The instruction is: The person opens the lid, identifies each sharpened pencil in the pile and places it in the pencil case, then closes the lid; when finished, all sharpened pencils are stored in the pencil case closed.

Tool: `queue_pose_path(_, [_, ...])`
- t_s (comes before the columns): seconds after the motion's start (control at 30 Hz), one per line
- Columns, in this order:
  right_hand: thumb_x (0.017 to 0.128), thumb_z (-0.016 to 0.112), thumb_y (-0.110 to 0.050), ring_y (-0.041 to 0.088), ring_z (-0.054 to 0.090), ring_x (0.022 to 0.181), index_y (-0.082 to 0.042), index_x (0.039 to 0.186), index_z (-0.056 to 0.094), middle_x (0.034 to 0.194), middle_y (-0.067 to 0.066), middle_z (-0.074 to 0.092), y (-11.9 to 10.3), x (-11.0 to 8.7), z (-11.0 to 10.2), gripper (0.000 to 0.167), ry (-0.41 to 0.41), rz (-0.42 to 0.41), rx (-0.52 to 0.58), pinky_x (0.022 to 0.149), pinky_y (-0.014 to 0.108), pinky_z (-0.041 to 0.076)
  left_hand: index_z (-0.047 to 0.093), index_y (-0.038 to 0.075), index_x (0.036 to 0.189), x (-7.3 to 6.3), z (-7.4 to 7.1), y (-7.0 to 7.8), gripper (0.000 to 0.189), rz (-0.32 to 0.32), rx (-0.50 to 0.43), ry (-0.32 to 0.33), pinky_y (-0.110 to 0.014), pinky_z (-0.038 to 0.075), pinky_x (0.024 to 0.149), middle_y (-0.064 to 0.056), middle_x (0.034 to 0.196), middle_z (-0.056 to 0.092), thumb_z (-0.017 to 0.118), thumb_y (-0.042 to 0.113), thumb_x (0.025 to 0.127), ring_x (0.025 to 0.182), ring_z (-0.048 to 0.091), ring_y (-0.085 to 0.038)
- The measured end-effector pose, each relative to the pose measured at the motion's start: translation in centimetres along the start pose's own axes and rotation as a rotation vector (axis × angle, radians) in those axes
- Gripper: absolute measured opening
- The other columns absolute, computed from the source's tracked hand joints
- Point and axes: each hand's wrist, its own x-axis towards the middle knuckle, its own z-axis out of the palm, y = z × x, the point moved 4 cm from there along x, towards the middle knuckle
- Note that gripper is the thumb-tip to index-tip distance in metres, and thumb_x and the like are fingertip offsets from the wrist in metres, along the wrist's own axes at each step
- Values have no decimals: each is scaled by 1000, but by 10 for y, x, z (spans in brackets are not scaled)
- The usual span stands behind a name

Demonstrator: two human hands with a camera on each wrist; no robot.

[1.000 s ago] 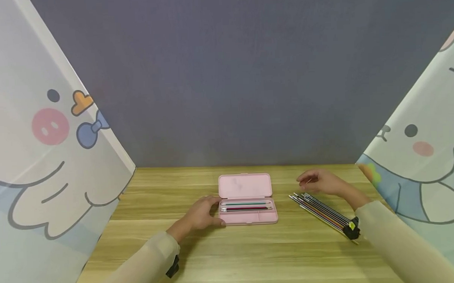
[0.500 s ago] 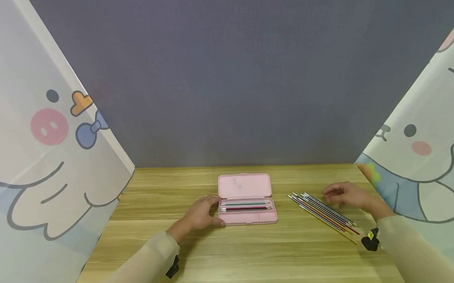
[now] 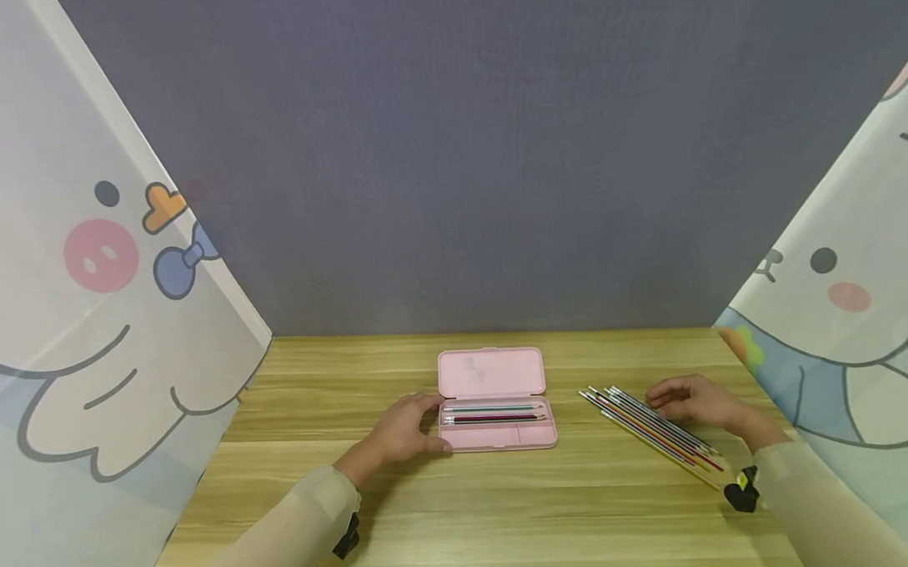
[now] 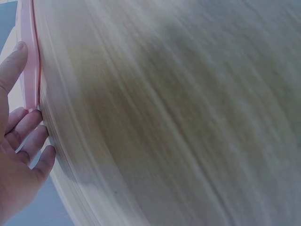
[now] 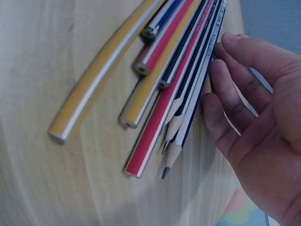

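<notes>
pink pencil case (image 3: 478,437): set at the middle of the desk (image 3: 507,515), with its lid (image 3: 490,372) folded back to the far side; no change in place or contents is seen over the last second.
case pencils (image 3: 496,419): a few, one green and others darker, are laid side by side in the far compartment, tips to the right.
left hand (image 3: 399,427): kept at the left end of the case, as before; the thumb is rested at the near left corner and the fingers are held loosely, closed round nothing.
loose pencils (image 3: 647,424): laid aslant on the right of the desk, from far left to near right; their near ends, partly hidden a second ago, are now exposed.
right hand (image 3: 698,400): shifted from the far ends of the loose pencils to their right side; the fingers are lightly bent, and no pencil is seen gripped.
rightmost pencil (image 5: 201,77): now brought within reach of the fingertips; whether it is touched cannot be told.
pencils by place: more are seen outside the case than inside, and the case is judged to be steadied meanwhile.
</notes>
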Motion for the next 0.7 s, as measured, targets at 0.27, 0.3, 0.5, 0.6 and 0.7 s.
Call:
queue_pose_path(0.27, [93,71,0,1,69,97,14,121,64,111,11,76,3,1,-1,33,27,18,-32,76,25,61,59,8,142,0,-1,2,85,-7,-6,-6,-56,38,118,-11,142,62,90,49,74,139,50,-41])
queue_pose_path(0.3, [92,71,0,1,69,96,15,121,64,111,12,75,3,1,-1,33,24,16,-37,76,26,61,59,8,142,0,-2,2,85,-10,-5,-7,-57,38,118,-12,143,62,90,49,74,140,49,-41])
queue_pose_path(0.5, [90,72,0,-1,66,89,16,118,66,106,15,75,-1,5,-3,32,39,-6,-107,69,26,60,58,7,143,2,-3,3,86,-19,-10,-10,-58,35,120,-14,146,60,90,48,74,142,46,-43])
queue_pose_path(0.6, [90,74,-2,-1,65,85,14,115,69,102,13,76,-2,7,-2,30,47,-3,-133,65,25,58,58,8,143,1,-2,2,86,-28,-7,-13,-58,34,120,-14,146,60,90,48,74,142,46,-42])
queue_pose_path(0.7, [90,74,-2,1,65,81,13,113,70,98,11,76,-2,8,-2,28,45,4,-139,63,25,56,58,9,144,1,0,2,86,-37,1,-18,-57,34,121,-13,147,59,89,49,74,143,46,-41])
